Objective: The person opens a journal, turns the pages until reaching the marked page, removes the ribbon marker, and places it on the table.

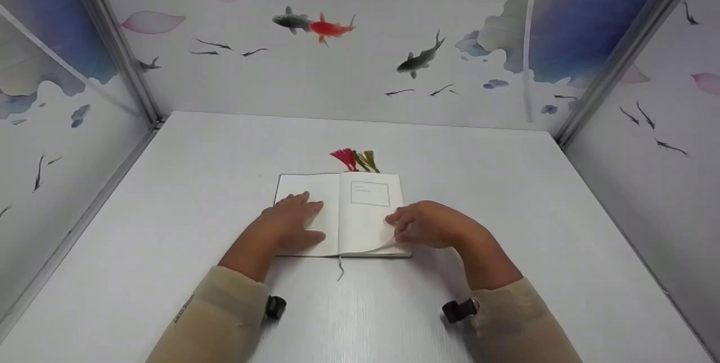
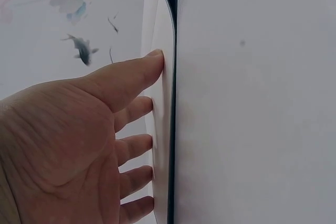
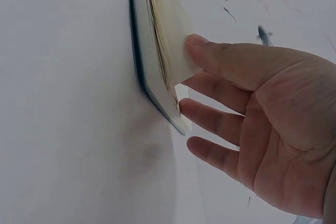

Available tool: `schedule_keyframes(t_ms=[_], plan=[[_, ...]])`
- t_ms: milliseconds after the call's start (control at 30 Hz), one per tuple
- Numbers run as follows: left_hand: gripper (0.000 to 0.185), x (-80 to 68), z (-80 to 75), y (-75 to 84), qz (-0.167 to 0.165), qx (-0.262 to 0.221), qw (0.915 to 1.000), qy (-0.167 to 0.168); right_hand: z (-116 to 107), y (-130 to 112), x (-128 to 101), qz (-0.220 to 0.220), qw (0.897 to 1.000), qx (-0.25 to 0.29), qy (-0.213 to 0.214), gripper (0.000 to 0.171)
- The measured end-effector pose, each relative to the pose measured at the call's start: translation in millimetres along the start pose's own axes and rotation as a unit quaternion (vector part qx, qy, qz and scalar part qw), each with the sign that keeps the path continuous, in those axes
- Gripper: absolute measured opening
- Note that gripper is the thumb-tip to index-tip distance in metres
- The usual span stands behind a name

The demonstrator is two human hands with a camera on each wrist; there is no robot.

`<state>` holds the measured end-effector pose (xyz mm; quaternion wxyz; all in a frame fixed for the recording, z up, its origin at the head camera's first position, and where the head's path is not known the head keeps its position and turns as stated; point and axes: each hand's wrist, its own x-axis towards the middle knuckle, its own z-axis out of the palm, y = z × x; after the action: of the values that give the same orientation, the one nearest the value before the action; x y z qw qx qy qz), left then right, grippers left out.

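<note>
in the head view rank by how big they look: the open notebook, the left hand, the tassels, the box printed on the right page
1. notebook
2. left hand, though it sits above the page, nearer the camera
3. printed box and tassels: look alike in size, not ranked

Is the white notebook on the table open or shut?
Open: the white notebook lies spread flat, left hand pressing one page, right hand lifting another's corner.
</note>
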<state>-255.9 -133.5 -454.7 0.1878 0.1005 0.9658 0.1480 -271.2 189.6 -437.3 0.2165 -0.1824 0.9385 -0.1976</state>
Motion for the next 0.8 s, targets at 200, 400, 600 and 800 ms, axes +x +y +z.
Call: schedule_keyframes(t_ms=[200,400,600,800], plan=[[0.071,-0.5,2.1,7.1,0.013,0.013,0.9998,0.007,-1,1,-4,-0.047,0.998,0.006,0.038,0.015],[0.056,2.3,5.9,13.9,0.045,0.028,0.9986,0.007,-3,-4,-7,-0.069,0.995,0.007,0.065,0.011],[0.053,2.5,7.6,19.2,0.041,0.018,0.9990,0.005,-5,-9,-10,-0.097,0.991,0.008,0.091,0.009],[0.057,1.1,10.5,26.1,0.069,-0.002,0.9976,0.009,-5,-17,-8,-0.120,0.982,0.010,0.146,0.008]])
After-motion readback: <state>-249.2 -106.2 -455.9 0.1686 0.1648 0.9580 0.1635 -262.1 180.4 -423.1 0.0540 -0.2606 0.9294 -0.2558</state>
